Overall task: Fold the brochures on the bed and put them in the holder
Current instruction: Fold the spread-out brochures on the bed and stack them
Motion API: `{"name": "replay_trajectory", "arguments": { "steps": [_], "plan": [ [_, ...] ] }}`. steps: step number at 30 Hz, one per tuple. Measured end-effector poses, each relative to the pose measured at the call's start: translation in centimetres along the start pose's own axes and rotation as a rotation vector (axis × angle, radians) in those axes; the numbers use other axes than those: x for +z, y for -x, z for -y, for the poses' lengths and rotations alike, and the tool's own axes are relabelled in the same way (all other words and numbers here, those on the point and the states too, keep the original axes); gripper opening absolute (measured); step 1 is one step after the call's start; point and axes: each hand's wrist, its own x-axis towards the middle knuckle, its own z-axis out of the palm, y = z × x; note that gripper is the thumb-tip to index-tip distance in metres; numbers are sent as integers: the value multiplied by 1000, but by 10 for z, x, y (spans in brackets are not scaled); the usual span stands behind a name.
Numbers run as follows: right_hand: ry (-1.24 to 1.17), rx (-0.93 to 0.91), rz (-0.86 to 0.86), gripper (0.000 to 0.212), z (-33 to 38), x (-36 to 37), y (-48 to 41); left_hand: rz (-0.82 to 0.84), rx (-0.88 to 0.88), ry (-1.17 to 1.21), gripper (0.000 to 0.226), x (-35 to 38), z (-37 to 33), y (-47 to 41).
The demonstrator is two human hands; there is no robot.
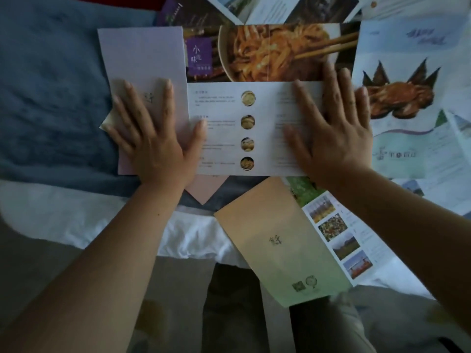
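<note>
A brochure with a noodle photo [265, 105] lies spread on the bed in front of me, its pale lilac panel at the left and white text panels in the middle. My left hand [153, 133] lies flat with straight fingers on the lilac panel. My right hand [334, 131] presses flat on the right end of the white panel. Other brochures lie around it: a tan-and-green one [280, 240] near my body, a crab-picture one [402, 98] at the right. No holder is in view.
A blue blanket [51, 93] covers the bed at the left, with white sheet [76, 215] along the near edge. More brochures [267, 8] overlap at the top. My legs show below the bed edge.
</note>
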Motion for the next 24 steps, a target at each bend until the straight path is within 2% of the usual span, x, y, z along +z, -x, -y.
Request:
{"name": "replay_trajectory", "arguments": {
  "steps": [5, 12, 16, 20, 24],
  "plan": [
    [-1, 27, -45, 67, -16, 5, 9, 2, -28, 93, 88, -1, -6, -1],
    [-7, 6, -48, 67, -17, 9, 6, 89, -34, 273, 104, -20, -17, 1],
    [-44, 4, -31, 67, -17, 4, 7, 123, -30, 382, 100, -38, -35, 7],
    [-111, -31, 36, 67, -25, -4, 7, 146, 64, 406, 97, -55, -76, 21],
    [-53, -50, 58, 79, -39, -15, 17, 184, 123, 369, 89, -56, -120, 32]
  ]
}}
